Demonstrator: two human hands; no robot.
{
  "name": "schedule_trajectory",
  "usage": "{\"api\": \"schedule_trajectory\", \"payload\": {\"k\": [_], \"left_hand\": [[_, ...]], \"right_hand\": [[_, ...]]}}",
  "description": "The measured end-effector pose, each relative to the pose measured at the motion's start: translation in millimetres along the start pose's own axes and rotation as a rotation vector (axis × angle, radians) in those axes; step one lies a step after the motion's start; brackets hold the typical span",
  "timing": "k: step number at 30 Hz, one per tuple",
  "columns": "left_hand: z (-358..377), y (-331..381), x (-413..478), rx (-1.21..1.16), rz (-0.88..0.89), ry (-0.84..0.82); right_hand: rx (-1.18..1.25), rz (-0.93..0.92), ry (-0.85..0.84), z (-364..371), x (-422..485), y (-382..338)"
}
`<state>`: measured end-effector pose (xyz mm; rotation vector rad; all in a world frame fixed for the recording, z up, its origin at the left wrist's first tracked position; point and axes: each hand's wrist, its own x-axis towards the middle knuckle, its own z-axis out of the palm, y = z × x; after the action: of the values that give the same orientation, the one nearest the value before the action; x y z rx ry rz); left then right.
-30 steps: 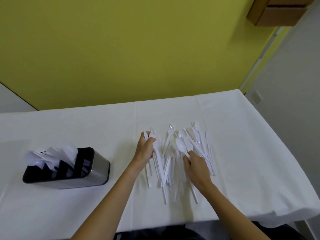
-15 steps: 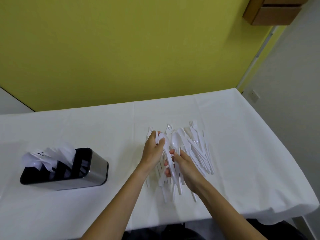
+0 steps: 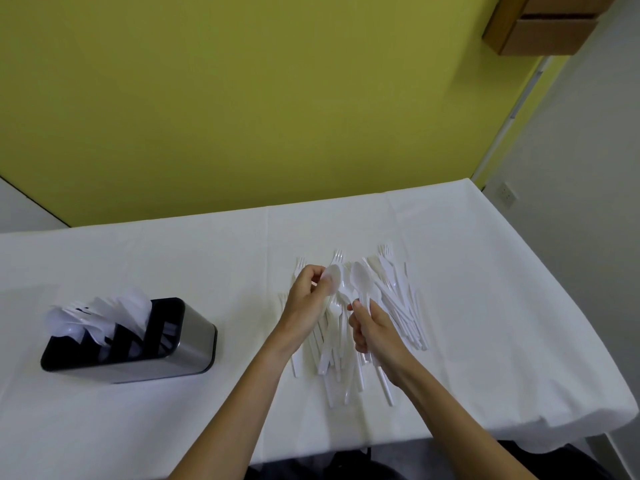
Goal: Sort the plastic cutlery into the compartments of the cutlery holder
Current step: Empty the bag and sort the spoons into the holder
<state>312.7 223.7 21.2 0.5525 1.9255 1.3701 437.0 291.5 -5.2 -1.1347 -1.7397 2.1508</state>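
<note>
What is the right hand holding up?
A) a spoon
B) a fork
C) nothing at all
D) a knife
A: the right hand grips the handle of a white spoon, and its rounded bowl sticks up above the hand.

white tablecloth spread flat | yellow-green wall behind | brown box top right | wall socket at right
</note>
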Motion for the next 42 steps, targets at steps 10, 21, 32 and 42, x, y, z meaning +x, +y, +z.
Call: {"api": "schedule_trajectory", "payload": {"k": [10,21,32,42], "left_hand": [[4,-5,-1,-0.118,-0.076,0.26],[-10,12,4,0.055,-0.058,-0.05],[-18,25,10,0.145,0.068,-0.279],[-36,24,21,0.25,0.184,-0.175]], "right_hand": [[0.041,0.0,-0.149,4,-8,-6],[0.095,-0.037,-0.144,0,-11,-7],[-0.114,-0.075,-0.256,-10,-13,-22],[-0.347,-0.115,-0.409,-4,-5,-47]]}}
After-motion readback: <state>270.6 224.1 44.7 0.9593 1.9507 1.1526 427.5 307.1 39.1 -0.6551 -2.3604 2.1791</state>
